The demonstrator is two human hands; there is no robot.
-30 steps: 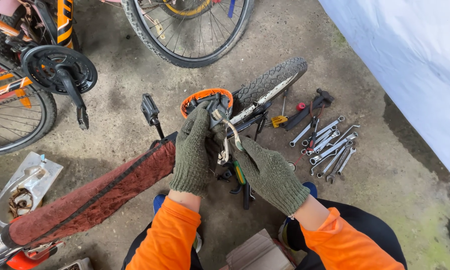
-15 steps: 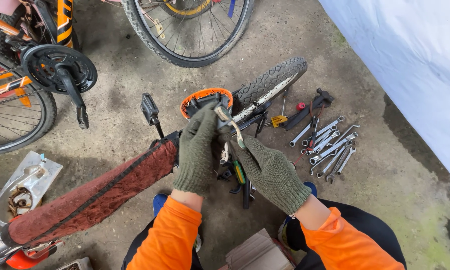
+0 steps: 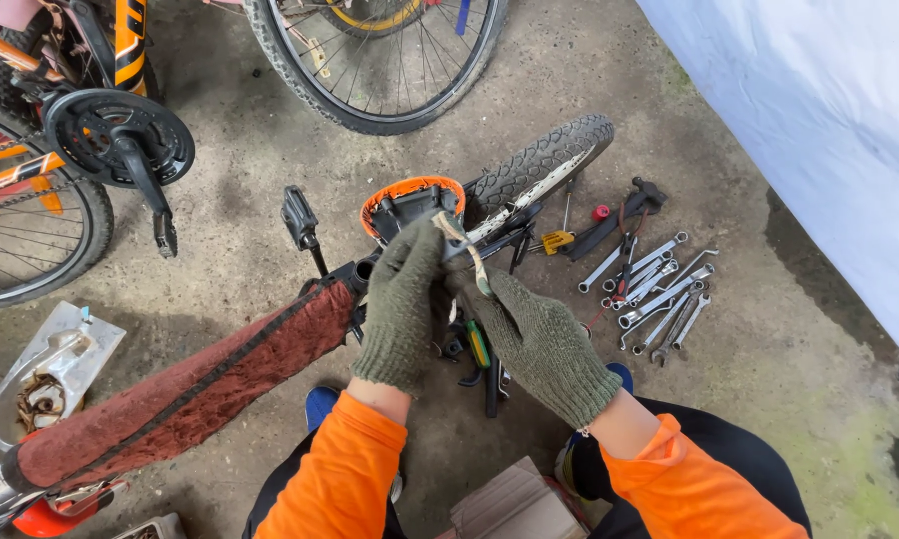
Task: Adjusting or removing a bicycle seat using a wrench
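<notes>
Right hand (image 3: 544, 344): I pinch a thin pale strip (image 3: 466, 255) between gloved fingertips.
Left hand (image 3: 401, 304): wrapped closed around the bike frame (image 3: 270, 349) – just below the orange-rimmed pedal part (image 3: 409, 200).
Nearby: wrenches (image 3: 654, 289) on concrete – right of the tyre (image 3: 539, 165).

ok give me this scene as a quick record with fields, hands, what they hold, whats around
left hand: green knit glove, gripping the bike part by the orange chain guard
right hand: green knit glove, pinching a pale strip
frame wrap: red cloth around the tube
wrenches: spread on the concrete, right side
rear tyre: behind the hands
tray: clear plastic, left side
</notes>
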